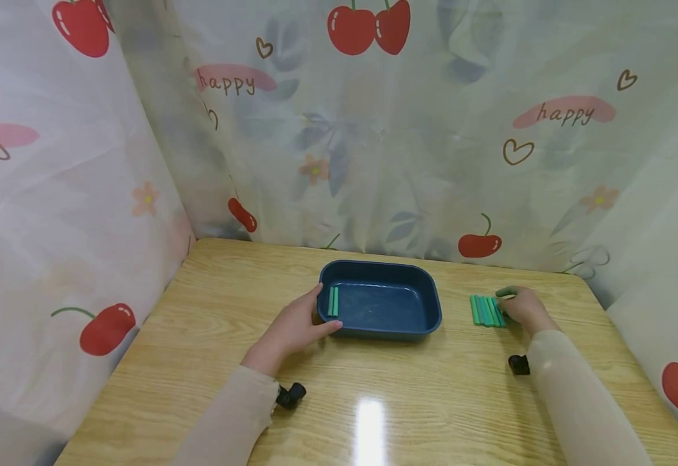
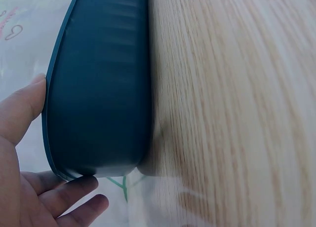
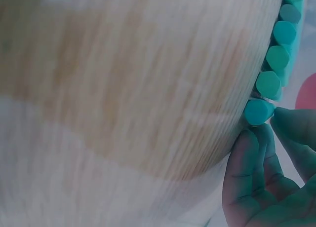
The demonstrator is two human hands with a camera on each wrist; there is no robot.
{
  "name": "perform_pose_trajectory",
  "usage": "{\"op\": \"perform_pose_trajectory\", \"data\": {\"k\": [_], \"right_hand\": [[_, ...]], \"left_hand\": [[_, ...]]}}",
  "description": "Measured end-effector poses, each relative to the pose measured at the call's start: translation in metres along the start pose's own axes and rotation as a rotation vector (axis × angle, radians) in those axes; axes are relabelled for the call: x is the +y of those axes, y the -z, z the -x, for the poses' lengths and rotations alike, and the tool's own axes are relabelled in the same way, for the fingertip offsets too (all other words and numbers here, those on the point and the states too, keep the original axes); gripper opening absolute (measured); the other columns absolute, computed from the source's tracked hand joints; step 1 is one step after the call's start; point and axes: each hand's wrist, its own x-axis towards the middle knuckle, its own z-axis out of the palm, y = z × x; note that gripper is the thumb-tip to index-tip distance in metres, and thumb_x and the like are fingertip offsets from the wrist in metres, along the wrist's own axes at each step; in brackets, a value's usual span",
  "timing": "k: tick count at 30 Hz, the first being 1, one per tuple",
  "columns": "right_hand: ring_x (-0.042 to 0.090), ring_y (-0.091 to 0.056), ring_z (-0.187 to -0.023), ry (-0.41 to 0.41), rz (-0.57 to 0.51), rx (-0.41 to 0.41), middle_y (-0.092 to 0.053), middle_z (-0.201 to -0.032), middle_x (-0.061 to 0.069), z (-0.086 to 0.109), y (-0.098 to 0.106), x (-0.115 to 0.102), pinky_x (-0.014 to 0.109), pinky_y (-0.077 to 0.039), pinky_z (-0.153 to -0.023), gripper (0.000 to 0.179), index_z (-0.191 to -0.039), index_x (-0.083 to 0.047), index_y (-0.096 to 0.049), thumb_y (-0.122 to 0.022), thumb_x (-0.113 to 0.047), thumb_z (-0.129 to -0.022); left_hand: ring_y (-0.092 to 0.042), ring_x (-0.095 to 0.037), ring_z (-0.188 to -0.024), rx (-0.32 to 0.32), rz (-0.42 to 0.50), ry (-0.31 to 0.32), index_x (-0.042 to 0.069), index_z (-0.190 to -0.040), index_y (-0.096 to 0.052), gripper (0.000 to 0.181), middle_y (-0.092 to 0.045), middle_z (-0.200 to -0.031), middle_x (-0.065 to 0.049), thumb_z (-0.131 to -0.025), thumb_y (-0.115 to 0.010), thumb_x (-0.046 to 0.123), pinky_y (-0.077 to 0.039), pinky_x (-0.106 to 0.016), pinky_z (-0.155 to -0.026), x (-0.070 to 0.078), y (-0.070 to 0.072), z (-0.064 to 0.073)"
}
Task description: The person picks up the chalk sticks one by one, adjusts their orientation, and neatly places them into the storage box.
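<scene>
- A dark blue tray (image 1: 385,304) sits upright on a wood-patterned table (image 1: 420,401).
- Two short green sticks (image 1: 336,301) lie side by side inside the tray, against its left end.
- A person's left hand (image 1: 295,325) grips the tray's left end, thumb on the near rim, fingers around the end.
- Well apart, to the right of the tray, a row of green and teal sticks (image 1: 484,311) lies on the table, side by side.
- The right hand (image 1: 526,307) pinches the teal end stick (image 3: 259,112), the one farthest from the tray, between thumb and fingers; it touches the table beside its neighbour.
- Behind the tray hangs a pale curtain (image 1: 374,168) printed with cherries, hearts and "happy".
</scene>
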Motion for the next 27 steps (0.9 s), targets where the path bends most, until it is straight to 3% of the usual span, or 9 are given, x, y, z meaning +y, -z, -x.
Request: {"op": "perform_pose_trajectory", "data": {"k": [4, 12, 20, 27], "right_hand": [[0.034, -0.055, -0.096, 0.027, 0.060, -0.010, -0.055, -0.122, 0.034, -0.0018, -0.0005, -0.0009, 0.038, -0.050, -0.074, 0.043, -0.136, 0.012, -0.050, -0.052, -0.004, -0.096], [0.045, -0.056, -0.107, 0.064, 0.182, -0.021, -0.056, -0.121, 0.036, -0.0047, 0.0007, 0.0003, 0.059, -0.047, -0.091, 0.042, -0.132, 0.011, -0.053, -0.054, -0.007, -0.094], [0.041, -0.056, -0.099, 0.065, 0.213, -0.032, -0.059, -0.116, 0.033, -0.0037, 0.0020, -0.0020, 0.057, -0.047, -0.087, 0.043, -0.128, 0.012, -0.054, -0.058, -0.006, -0.090], [0.029, -0.060, -0.084, 0.070, 0.175, -0.035, -0.064, -0.101, 0.024, 0.0009, 0.0031, -0.0004, 0.045, -0.050, -0.077, 0.040, -0.125, 0.015, -0.054, -0.058, -0.009, -0.094]], "left_hand": [[-0.033, -0.029, -0.146, 0.000, 0.003, 0.000, 0.016, -0.161, -0.020, 0.099, -0.032, -0.161, -0.009, -0.088, -0.072, 0.055, -0.031, -0.048, -0.117, 0.0003, 0.0005, 0.0001], [-0.034, -0.029, -0.146, -0.002, -0.003, -0.004, 0.016, -0.161, -0.020, 0.099, -0.032, -0.161, -0.009, -0.087, -0.072, 0.056, -0.032, -0.048, -0.117, 0.0005, 0.0007, 0.0004], [-0.033, -0.028, -0.146, 0.000, -0.009, -0.002, 0.016, -0.161, -0.020, 0.099, -0.032, -0.161, -0.009, -0.087, -0.071, 0.057, -0.032, -0.047, -0.117, 0.0006, 0.0011, 0.0007], [-0.034, -0.029, -0.145, 0.001, -0.001, -0.006, 0.016, -0.161, -0.020, 0.098, -0.032, -0.161, -0.009, -0.088, -0.072, 0.055, -0.033, -0.048, -0.116, 0.0008, 0.0021, 0.0013]]}}
